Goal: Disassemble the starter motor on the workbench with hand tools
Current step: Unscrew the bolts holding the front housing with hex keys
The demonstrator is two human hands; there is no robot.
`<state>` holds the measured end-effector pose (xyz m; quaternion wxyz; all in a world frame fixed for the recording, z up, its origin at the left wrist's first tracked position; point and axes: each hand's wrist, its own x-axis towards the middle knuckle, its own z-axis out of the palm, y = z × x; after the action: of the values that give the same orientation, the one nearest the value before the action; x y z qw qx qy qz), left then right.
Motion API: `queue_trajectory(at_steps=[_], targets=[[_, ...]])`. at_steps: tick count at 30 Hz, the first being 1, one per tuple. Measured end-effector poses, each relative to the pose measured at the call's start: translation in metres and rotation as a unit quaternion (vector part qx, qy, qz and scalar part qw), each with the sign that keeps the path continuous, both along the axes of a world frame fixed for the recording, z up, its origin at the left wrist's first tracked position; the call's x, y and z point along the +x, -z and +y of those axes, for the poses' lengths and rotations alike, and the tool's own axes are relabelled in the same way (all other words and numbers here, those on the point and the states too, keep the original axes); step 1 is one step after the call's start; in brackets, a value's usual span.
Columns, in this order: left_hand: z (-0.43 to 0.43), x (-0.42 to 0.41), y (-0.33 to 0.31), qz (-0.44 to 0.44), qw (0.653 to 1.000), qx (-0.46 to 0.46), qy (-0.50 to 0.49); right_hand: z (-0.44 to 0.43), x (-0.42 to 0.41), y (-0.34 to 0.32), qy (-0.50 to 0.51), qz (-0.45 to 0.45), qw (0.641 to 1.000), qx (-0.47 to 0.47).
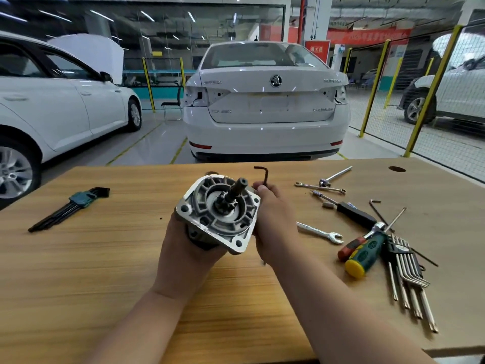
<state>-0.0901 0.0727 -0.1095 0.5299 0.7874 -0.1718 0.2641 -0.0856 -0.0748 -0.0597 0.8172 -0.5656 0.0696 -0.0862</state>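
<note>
Starter motor (219, 214) hangs above mid-workbench (105, 271), with open wood to its left. Left hand (183, 248) grips its body from beneath; its shaft axis tilts up and away. Right hand (270, 222) clenches a hex key (265, 176); loose tools (367, 253) crowd the right edge.
</note>
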Motion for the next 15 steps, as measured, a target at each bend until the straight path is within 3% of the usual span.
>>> queue_trajectory(at_steps=[5,10,15], targets=[[0.001,0.01,0.005,0.007,0.999,0.034,0.002,0.0,0.006,0.005,-0.1,0.038,0.99,0.089],[0.0,0.005,0.001,-0.089,0.986,0.141,0.025,-0.014,0.005,0.02,-0.131,-0.039,0.984,0.116],[0.015,0.007,0.002,0.058,0.971,0.175,0.152,-0.021,0.004,0.023,-0.097,-0.107,0.987,0.073]])
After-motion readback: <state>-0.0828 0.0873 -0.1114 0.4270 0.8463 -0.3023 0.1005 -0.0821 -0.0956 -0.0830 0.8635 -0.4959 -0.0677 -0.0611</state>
